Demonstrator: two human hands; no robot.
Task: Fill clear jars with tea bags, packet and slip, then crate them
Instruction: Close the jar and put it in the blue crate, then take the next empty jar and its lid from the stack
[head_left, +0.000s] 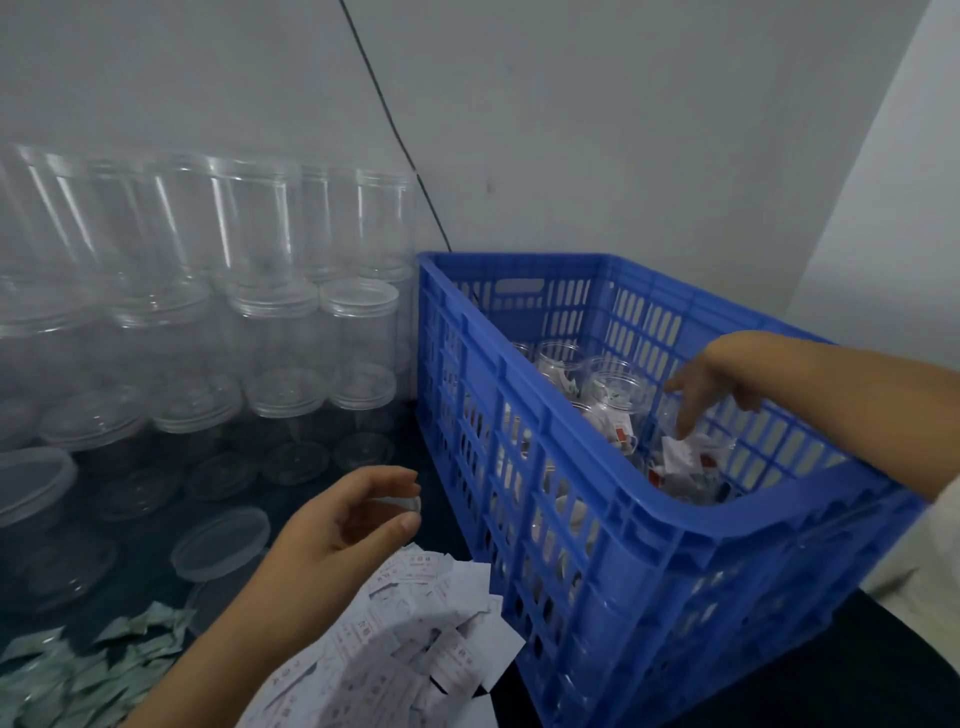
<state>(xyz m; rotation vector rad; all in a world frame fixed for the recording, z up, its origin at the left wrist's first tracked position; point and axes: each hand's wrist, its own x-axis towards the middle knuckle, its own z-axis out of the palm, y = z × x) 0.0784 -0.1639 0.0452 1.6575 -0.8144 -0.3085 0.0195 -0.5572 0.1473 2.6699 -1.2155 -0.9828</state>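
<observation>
Against grey walls, our right hand (719, 387) hangs loose-fingered inside the blue slotted plastic crate (597, 499); our left hand (343, 525) pinches a small white paper slip (397, 503).

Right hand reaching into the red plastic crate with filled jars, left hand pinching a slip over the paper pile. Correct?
Not quite: the head view shows a blue slatted plastic crate, not red. The rest holds: right hand reaches in over filled clear jars; left hand pinches a small white slip above the white paper pile.

dim, bluish, soft light; blurred overall, wide-angle bending at the edges.
</observation>
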